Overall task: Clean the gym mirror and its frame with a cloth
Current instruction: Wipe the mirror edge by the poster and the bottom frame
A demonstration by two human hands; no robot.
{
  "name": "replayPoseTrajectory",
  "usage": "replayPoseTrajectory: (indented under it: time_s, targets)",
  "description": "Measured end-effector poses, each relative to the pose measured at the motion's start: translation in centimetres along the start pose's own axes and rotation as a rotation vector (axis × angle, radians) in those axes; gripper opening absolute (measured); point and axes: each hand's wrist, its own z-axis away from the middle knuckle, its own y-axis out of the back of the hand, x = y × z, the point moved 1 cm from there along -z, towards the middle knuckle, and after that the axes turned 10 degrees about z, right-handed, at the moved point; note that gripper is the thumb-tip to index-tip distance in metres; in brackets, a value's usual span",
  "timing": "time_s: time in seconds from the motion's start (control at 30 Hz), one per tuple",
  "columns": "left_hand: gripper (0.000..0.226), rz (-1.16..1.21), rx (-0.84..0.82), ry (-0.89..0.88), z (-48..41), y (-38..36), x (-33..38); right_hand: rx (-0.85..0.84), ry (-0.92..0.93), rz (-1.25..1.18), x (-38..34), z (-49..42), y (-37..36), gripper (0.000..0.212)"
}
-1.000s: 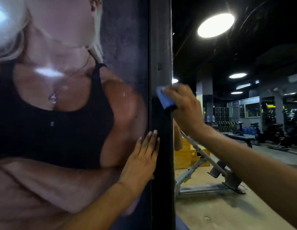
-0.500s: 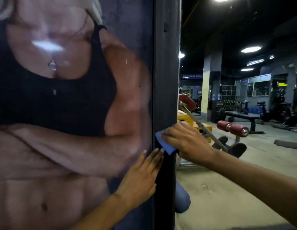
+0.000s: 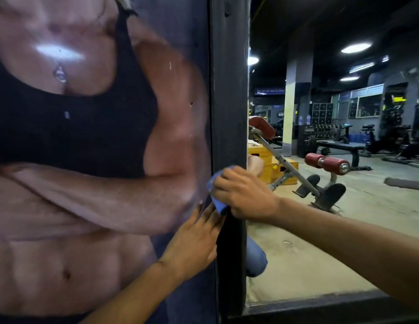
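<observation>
The mirror (image 3: pixel 320 242) fills the right half of the view, bounded by a dark vertical frame post (image 3: pixel 229 101) and a dark bottom rail (image 3: pixel 320 305). My right hand (image 3: pixel 245 195) grips a folded blue cloth (image 3: pixel 216 195) and presses it against the left edge of the post at mid height. Just below it, my left hand (image 3: pixel 194 242) rests flat with straight fingers on the poster beside the post, its fingertips touching the cloth's lower end.
A large glossy poster of a torso (image 3: pixel 86 160) covers the wall left of the post. The mirror reflects the gym: a sit-up bench with red rollers (image 3: pixel 327 166), yellow boxes (image 3: pixel 269 167), a dumbbell rack (image 3: pixel 327 134) and ceiling lights.
My right hand has wiped the cloth down the post from upper to mid height, and the view has tilted down. My left hand stays flat beside the post.
</observation>
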Motion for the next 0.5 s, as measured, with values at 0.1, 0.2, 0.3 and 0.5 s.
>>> replayPoseTrajectory:
  time_s: [0.1, 0.2, 0.3, 0.5]
  targets:
    - [0.106, -0.026, 0.015, -0.009, 0.3, -0.2, 0.0, 0.072, 0.041, 0.003, 2.9, -0.7, 0.9, 0.031]
    - [0.099, -0.085, -0.021, -0.009, 0.6, -0.6, 0.2, 0.349, -0.352, 0.019, 9.1, -3.2, 2.2, 0.037]
    - [0.100, -0.075, -0.040, 0.018, 0.7, -0.9, 0.7, 0.372, -0.684, -0.100, 9.3, -2.6, 0.7, 0.051]
    - [0.104, 0.010, -0.027, 0.039, 0.4, -0.5, 0.8, 0.277, -0.751, -0.446, -5.0, 6.2, -4.1, 0.040]
